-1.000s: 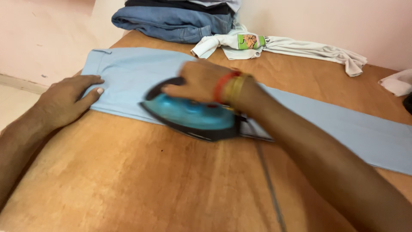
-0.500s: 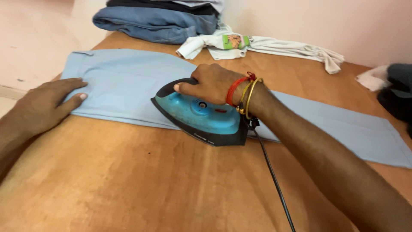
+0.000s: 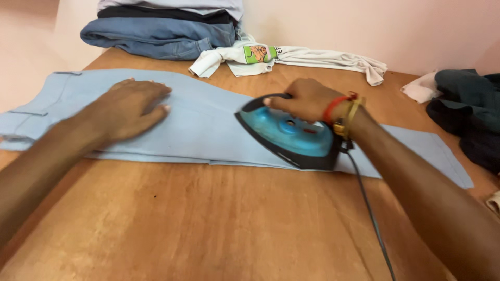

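A person presses a pair of light blue trousers (image 3: 208, 130) laid lengthwise across a wooden bench (image 3: 208, 218), seen from a camera worn on the head. The right hand (image 3: 307, 99) is wrapped firmly around the black handle of a blue electric iron (image 3: 289, 135), whose soleplate sits flat on the cloth at the middle of the garment, near its front edge, with the pointed tip aimed left toward the waistband. Red and gold bangles (image 3: 344, 112) circle that wrist, and the iron's dark cord (image 3: 370, 213) trails from its heel toward the near right corner, apparently kept behind the tool so it stays off the fabric.

The left hand (image 3: 133, 106) lies open and flat, fingers spread, palm down on the trousers to the left of the iron and apart from it; it grips nothing, and seems placed to keep the cloth taut and smooth ahead of the hot plate. The waistband end hangs slightly past the bench's left edge, while the leg hem reaches the right.

At the far side against the pale wall, a stack of folded clothes (image 3: 161, 31), with jeans in it, sits beside a crumpled white shirt (image 3: 291, 57). A heap of dark green garments (image 3: 466, 104) rests at the far right edge.
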